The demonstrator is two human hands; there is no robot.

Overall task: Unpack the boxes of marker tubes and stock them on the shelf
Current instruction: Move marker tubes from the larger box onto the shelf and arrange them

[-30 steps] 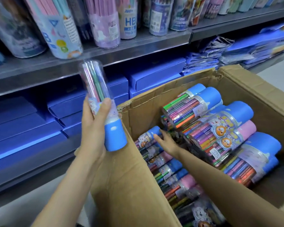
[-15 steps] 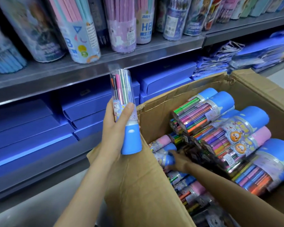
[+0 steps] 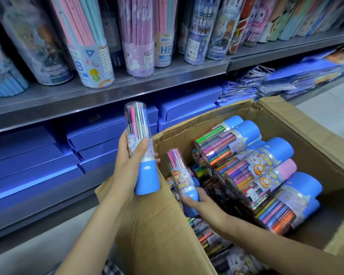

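Left hand (image 3: 131, 167) has its fingers (image 3: 142, 147) and thumb wrapped around one marker tube (image 3: 140, 147), held upright with the blue cap at the bottom, just outside the near-left edge of the cardboard box (image 3: 286, 120). Right hand (image 3: 209, 209) is down inside the box, fingers curled round the blue cap end of a second tube (image 3: 182, 175), which is tilted up off the pile near the box's left wall.

So that's two tubes in hand and neither one on a shelf yet. The box looks pretty much full: a stack of bigger blue- and pink-capped tubes (image 3: 252, 167) lying on their sides along the right half, and a row of smaller ones underneath by the left wall and near corner.

The upper shelf (image 3: 127, 90) is already lined with pencil tubs (image 3: 139, 40), and the lower shelf (image 3: 38, 197) carries flat blue boxes (image 3: 111, 133). I can't spot any of these marker tubes stocked on either one, at least not in view. My read: this is early going, nearly the whole box is left to unpack, and where they're meant to go isn't obvious from here.
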